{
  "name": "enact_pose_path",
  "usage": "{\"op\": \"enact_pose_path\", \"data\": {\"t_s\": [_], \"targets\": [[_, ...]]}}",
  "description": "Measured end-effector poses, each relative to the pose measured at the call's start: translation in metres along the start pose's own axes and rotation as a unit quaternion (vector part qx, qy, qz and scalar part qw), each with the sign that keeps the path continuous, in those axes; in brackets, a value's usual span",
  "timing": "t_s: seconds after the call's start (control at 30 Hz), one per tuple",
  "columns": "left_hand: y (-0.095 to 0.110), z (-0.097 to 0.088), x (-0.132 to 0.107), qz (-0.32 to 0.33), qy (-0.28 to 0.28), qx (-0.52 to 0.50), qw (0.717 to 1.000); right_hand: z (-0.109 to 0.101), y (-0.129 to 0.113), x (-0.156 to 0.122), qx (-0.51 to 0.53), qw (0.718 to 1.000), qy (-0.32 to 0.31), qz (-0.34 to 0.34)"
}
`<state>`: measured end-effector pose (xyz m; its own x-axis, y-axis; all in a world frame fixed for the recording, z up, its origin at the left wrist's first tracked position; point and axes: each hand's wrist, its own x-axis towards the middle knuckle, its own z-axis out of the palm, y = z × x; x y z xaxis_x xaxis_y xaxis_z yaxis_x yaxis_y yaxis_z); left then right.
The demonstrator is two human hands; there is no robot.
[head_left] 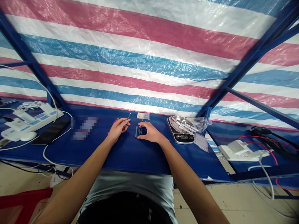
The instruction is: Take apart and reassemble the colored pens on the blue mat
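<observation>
Left hand (pixel 116 128) pinches a slim stick (pixel 129 116); right hand (pixel 151 133) curves half-open around small blue pieces (pixel 141 130), its hold unclear.

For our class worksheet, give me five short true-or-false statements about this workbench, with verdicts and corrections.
1. A metal bowl sits on the scale. True.
2. The scale stands to the left of both hands. False: it stands to their right.
3. The left hand holds a slim, pen-like item. True.
4. The right hand is resting on a power strip. False: the right hand is beside small blue items.
5. The striped sheet behind the table shows red, white and blue. True.
</observation>
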<state>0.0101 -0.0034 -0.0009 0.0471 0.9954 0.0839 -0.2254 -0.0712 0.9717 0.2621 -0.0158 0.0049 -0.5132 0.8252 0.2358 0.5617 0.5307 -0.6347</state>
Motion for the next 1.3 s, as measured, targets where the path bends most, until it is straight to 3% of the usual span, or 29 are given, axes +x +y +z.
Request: {"op": "enact_pose_path", "data": {"t_s": [0.33,0.47,0.53,0.63,0.73,0.8,1.3], "targets": [[-0.006,-0.004,0.001,0.005,-0.030,0.056,0.998,0.000,0.003,0.008,0.042,0.999,-0.016,-0.022],[-0.005,-0.007,0.001,0.016,-0.041,0.107,0.993,0.004,0.002,0.012,0.126,0.991,0.030,0.022],[-0.005,-0.007,0.000,0.037,-0.048,0.149,0.987,0.003,-0.001,0.014,0.239,0.967,0.077,0.047],[-0.004,-0.006,-0.002,0.079,-0.065,0.207,0.973,-0.003,-0.007,0.015,0.438,0.886,0.140,0.065],[-0.001,-0.003,-0.007,0.102,-0.085,0.246,0.960,-0.011,-0.011,0.014,0.558,0.813,0.145,0.082],[0.001,-0.001,-0.010,0.110,-0.101,0.265,0.953,-0.014,-0.012,0.012,0.588,0.794,0.124,0.094],[-0.001,-0.002,-0.012,0.131,-0.135,0.295,0.937,-0.014,-0.015,0.010,0.602,0.790,0.046,0.112]]}}
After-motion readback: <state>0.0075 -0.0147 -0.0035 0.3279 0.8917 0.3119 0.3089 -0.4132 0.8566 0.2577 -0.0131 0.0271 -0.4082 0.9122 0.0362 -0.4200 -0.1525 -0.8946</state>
